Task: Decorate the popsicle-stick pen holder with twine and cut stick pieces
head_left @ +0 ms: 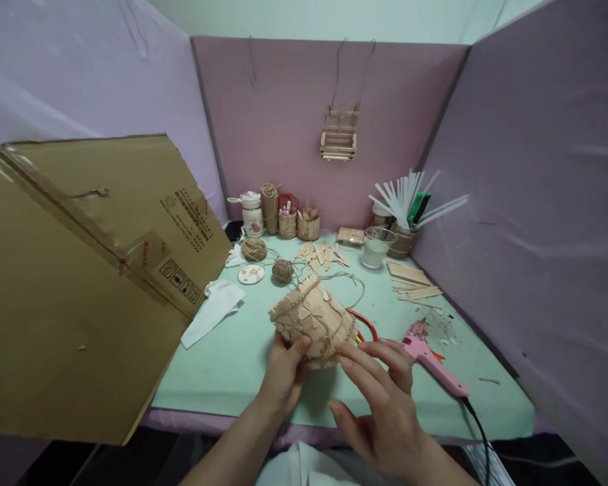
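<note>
My left hand [287, 368] grips a small wooden craft pot [317, 320], held tilted on its side above the table. Petal-shaped wood pieces form a flower on its wall, and scalloped trim runs along its edges. My right hand [380, 395] is beside the pot's right end, fingers spread, fingertips close to the trim; whether they touch it I cannot tell. Behind that hand, red-handled scissors [367, 322] are partly hidden. A pink hot glue gun [436, 363] lies on the table to the right of my right hand.
A large cardboard sheet [96, 283] leans at the left. Twine balls [254, 249], loose wooden sticks [413, 280], a clear cup [375, 248] and a holder of white glue sticks [402, 239] stand toward the back. A white cloth [213, 310] lies at left. The glue gun's cord [479, 422] trails off the front.
</note>
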`<move>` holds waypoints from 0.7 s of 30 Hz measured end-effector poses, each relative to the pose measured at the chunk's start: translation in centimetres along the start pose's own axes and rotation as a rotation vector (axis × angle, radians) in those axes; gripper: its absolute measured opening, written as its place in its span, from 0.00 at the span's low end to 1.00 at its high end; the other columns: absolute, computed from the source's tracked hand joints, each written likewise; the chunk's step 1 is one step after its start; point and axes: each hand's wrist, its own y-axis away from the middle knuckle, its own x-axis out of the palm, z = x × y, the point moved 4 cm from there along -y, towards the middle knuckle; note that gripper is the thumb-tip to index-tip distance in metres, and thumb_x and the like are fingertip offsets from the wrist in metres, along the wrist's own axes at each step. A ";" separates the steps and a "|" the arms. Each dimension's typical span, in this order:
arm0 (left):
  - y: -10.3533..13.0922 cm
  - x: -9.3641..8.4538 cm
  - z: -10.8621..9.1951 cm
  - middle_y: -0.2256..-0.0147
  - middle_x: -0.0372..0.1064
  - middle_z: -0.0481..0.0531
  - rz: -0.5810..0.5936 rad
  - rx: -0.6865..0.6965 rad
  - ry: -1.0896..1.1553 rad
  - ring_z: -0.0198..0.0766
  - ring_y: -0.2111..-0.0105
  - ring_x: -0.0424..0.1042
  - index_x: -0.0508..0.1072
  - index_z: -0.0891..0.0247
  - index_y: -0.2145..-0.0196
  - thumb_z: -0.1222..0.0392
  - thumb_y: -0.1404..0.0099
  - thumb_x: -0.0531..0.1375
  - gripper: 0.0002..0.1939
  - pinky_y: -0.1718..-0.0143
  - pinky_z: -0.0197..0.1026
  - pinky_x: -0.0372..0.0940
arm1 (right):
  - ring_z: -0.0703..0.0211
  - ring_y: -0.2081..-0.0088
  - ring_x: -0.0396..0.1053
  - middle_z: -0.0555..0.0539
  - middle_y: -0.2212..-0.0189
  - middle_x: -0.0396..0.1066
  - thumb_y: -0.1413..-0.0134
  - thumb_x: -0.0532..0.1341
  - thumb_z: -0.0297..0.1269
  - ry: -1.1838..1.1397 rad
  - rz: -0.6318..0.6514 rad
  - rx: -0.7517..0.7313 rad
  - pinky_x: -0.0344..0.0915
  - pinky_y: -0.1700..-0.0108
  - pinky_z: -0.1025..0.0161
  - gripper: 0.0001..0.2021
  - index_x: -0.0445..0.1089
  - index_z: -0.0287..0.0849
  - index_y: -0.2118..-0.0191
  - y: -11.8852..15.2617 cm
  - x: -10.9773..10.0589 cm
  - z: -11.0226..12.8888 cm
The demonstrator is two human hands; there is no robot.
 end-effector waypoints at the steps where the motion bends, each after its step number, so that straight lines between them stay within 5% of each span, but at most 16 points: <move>1: 0.0 0.0 0.0 0.55 0.71 0.55 0.004 0.001 -0.004 0.45 0.56 0.71 0.61 0.58 0.46 0.57 0.53 0.69 0.37 0.53 0.45 0.62 | 0.45 0.53 0.59 0.37 0.54 0.69 0.54 0.61 0.28 0.005 0.005 0.004 0.56 0.53 0.42 0.22 0.61 0.35 0.50 -0.1 0.0 0.0; 21: 1.3 1.8 -0.8 0.50 0.69 0.59 -0.061 -0.076 -0.055 0.46 0.52 0.69 0.57 0.58 0.42 0.59 0.47 0.66 0.37 0.49 0.47 0.61 | 0.50 0.58 0.63 0.45 0.58 0.75 0.51 0.64 0.32 0.121 0.017 -0.001 0.56 0.52 0.45 0.17 0.67 0.40 0.53 -0.4 0.0 -0.6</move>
